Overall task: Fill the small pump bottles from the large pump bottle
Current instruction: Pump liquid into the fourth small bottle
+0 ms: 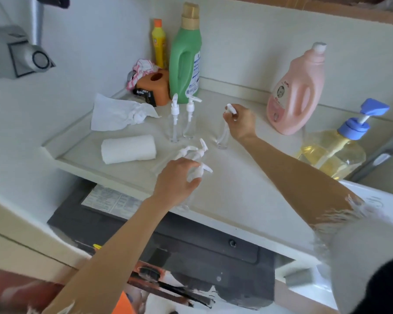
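Nearest the camera, the left hand [176, 180] reaches over the front of the counter [241, 189] with its fingers curled round a clear small bottle [196, 172], gripping it just under its white pump head. The bottle's body is mostly hidden under the palm. Just beyond the fingertips two more small bottles lie tipped on the counter, their pumps [194, 151] touching or nearly touching each other; the clear bodies are hard to make out.

To the left of that hand sits a roll of white paper [128, 149], and beyond it a crumpled tissue [120, 115].

Farther out and to the right, the right hand [241, 122] pinches the pump top of another small bottle [222, 138], which hangs tilted from the fingers with its base at or just above the counter; whether it touches cannot be told. Left of this hand, between the two hands and a little beyond, two upright small bottles [182, 123] stand side by side, close together, both looking empty.

Right of the right forearm stands the large pump bottle [331, 152], with yellow liquid inside and a blue pump, well apart from both hands. Beyond it is a pink jug [297, 91].

At the back wall, past the upright pair, stand a green jug [186, 55], a yellow bottle [158, 44], an orange holder [159, 87] and a red-checked cloth [141, 70].
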Demonstrator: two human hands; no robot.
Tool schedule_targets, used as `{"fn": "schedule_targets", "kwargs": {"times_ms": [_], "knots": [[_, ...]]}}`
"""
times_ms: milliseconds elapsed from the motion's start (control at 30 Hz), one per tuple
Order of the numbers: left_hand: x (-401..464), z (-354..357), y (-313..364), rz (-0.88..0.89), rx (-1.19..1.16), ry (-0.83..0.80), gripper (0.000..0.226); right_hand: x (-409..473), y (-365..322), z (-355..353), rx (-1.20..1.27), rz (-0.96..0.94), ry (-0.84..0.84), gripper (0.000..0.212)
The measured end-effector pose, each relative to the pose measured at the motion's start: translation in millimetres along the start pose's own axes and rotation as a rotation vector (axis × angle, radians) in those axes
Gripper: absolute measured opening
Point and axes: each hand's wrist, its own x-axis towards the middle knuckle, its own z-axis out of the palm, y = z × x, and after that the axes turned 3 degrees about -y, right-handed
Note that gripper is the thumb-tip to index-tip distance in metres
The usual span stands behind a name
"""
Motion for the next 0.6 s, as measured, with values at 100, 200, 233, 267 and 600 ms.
{"fn": "schedule_targets", "kwargs": {"times_ms": [100,200,233,267,600], "knots": [[-1,1,0,-0.006,0.075,-0.025,0.039,-1,8,0,0.061,0.074,0.022,0.021],[-1,2,12,-0.027,0.163,-0.053,0.05,-7,9,-10,0.064,0.11,-0.032,0.043],[0,3,15,-0.052,0.194,-0.076,0.049,-11,7,-13,0.073,0.116,-0.029,0.052],[1,5,19,-0.076,0.22,-0.101,0.046,-16,8,-18,0.086,0.109,-0.011,0.056],[3,19,53,0.012,-0.079,-0.024,0.036,-106,0,-63,-0.011,0.104,-0.387,0.022]]}}
